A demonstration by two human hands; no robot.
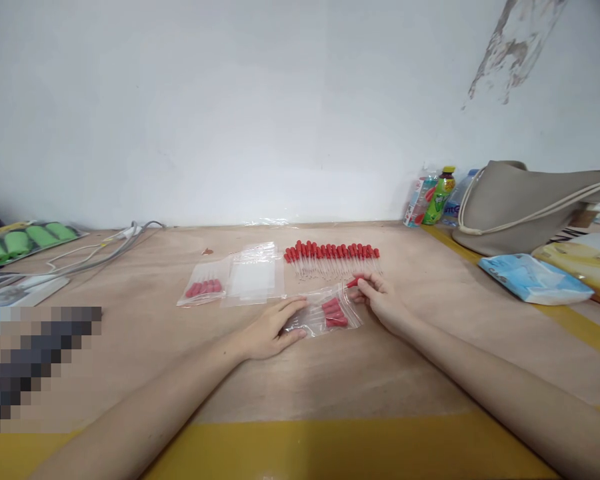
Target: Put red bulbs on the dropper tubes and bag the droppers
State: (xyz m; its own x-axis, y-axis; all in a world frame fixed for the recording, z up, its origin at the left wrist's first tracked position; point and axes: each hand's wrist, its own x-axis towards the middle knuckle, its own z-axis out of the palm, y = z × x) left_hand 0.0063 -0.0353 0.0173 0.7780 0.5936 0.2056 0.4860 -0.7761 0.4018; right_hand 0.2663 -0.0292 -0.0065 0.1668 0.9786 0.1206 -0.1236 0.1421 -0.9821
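A clear zip bag (313, 315) with several red-topped droppers inside lies flat at the middle of the table. My left hand (275, 328) rests at the bag's left end, thumb and fingers apart. At the bag's right, open end, my right hand (380, 300) pinches a red dropper top (354, 283). Behind the bag, a row of droppers with red bulbs (330, 251) lies with the thin clear stems toward me. To the left are a stack of flat clear bags (253, 275) and another bag holding several red-topped droppers (204, 288).
Cables (125, 247) and a pack of green rolls (27, 241) are at the left. Bottles (439, 195), a grey bag (530, 207) and a blue-white packet (535, 278) stand or lie at the right. A wall (230, 120) rises behind the table (260, 393).
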